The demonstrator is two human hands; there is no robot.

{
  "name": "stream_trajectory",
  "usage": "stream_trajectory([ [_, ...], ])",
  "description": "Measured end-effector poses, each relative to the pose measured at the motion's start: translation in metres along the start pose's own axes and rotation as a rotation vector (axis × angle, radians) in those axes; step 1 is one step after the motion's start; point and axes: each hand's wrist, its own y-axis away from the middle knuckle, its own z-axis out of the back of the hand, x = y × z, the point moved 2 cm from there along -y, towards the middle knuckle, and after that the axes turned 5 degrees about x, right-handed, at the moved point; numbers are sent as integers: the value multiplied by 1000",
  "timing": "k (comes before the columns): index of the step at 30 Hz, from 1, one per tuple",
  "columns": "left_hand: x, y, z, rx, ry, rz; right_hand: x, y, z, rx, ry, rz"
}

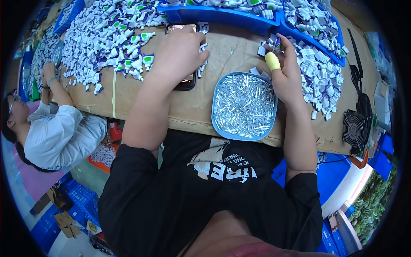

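My left hand (180,51) rests over a dark smartphone (186,84) on the table. Its thumb and forefinger stand apart; the other fingers are partly hidden. Small white pieces (203,70) lie along the phone's right edge. Closed in a pinch, my right hand (287,77) holds a small purple-and-white plastic piece (277,43) at its fingertips. A yellow cover (272,61) wraps that thumb. Left of the right wrist sits a light-blue tub (215,122), filled with thin silvery pins (244,105).
Heaps of white, purple and green plastic parts (107,38) cover the table's left. Blue bins (222,18) line the far side. White pieces (319,73) pile at right, near a small black fan (354,128). Another person (60,137) works at far left.
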Motion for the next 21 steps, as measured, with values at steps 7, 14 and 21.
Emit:
stream_trajectory([
  [7,-9,-4,-8,-11,10,-14,16,0,-4,36,113,-57],
  [14,-71,14,-13,-232,558,-403,2,-3,-5,33,65,31],
  [21,-81,20,-23,-161,629,-613,4,-5,-8,41,-104,18],
])
